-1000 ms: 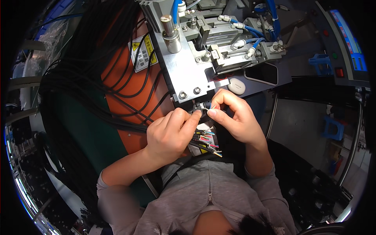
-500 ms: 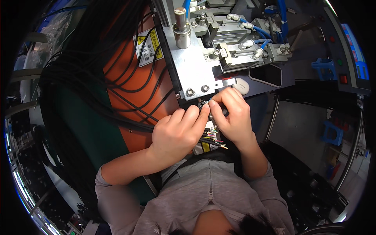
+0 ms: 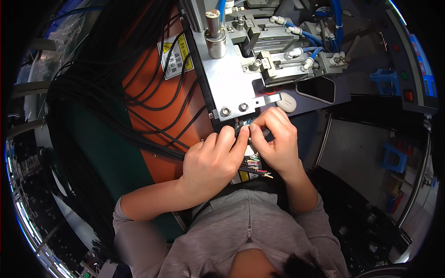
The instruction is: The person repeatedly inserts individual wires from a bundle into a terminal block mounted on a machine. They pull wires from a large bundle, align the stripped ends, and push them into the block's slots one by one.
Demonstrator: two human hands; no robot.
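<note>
The left hand (image 3: 211,162) is sitting in the middle of the frame, with its fingers curled and its thumb and first finger pinching a thin black cable (image 3: 244,134). The right hand (image 3: 276,139) is just beside it, touching it at the fingertips, and it is pinching the same cable end too. Small coloured wires (image 3: 256,163) are sticking out between and just below the two hands. Right above the hands, a silver metal plate (image 3: 229,83) with two bolts is standing, and the cable end is almost touching its lower edge. Blue tubes (image 3: 320,46) are running over the machine in the upper right. A big bunch of black cables (image 3: 102,92) is lying across an orange panel (image 3: 153,116) on the left. A yellow warning sticker (image 3: 175,53) is sitting on that panel near the top.
</note>
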